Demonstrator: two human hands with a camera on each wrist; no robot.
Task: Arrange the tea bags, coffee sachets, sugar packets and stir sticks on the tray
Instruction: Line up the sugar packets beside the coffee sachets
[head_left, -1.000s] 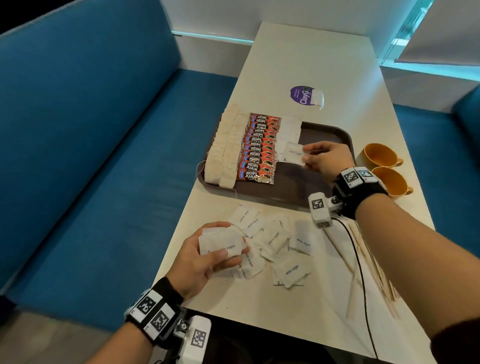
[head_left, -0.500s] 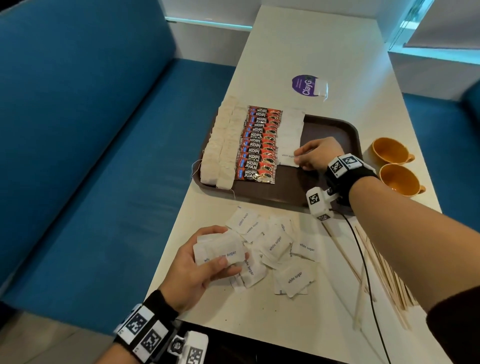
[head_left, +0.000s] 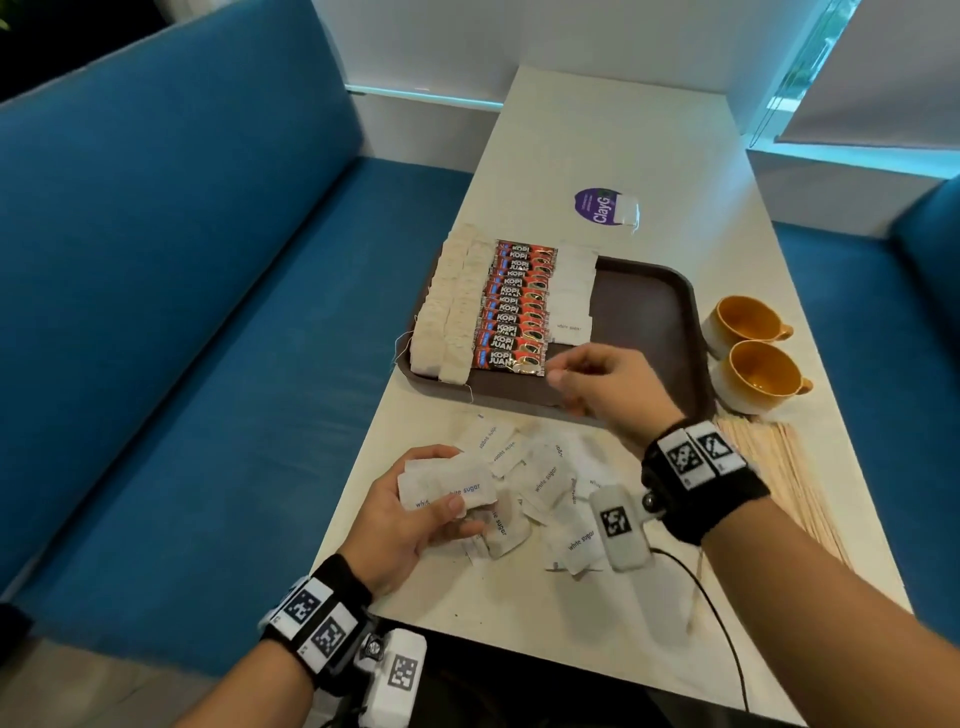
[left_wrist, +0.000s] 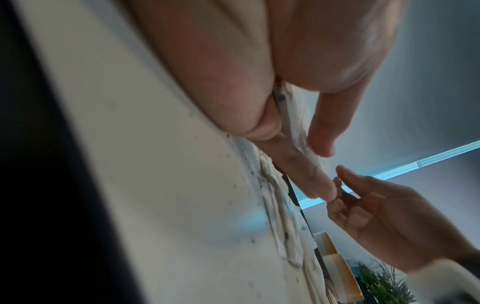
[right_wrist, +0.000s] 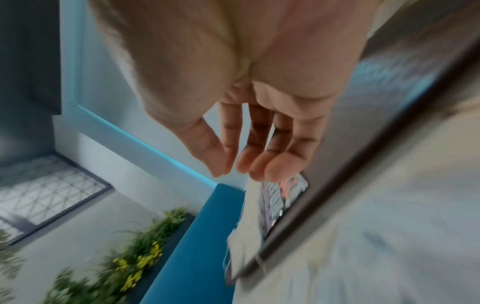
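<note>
A brown tray (head_left: 652, 306) holds two columns of tea bags (head_left: 452, 312), a column of red coffee sachets (head_left: 514, 312) and a column of white sugar packets (head_left: 574, 291). My left hand (head_left: 415, 512) grips a small stack of sugar packets (head_left: 449, 483) above the near table edge; the left wrist view shows thumb and fingers pinching them (left_wrist: 298, 131). My right hand (head_left: 597, 384) hovers over the tray's near edge, fingers relaxed and holding nothing (right_wrist: 233, 166). Several loose sugar packets (head_left: 545, 478) lie on the table between the hands. Wooden stir sticks (head_left: 779, 478) lie at the right.
Two orange-lined cups (head_left: 748, 353) stand right of the tray. A purple round sticker (head_left: 597, 207) lies beyond the tray on the white table (head_left: 623, 130). Blue bench seats (head_left: 208, 364) flank the table. A black cable (head_left: 717, 623) runs from my right wrist.
My right hand laid a sugar packet at the near end of the tray's sugar column, let go and drew back toward me. The left hand kept its stack.
</note>
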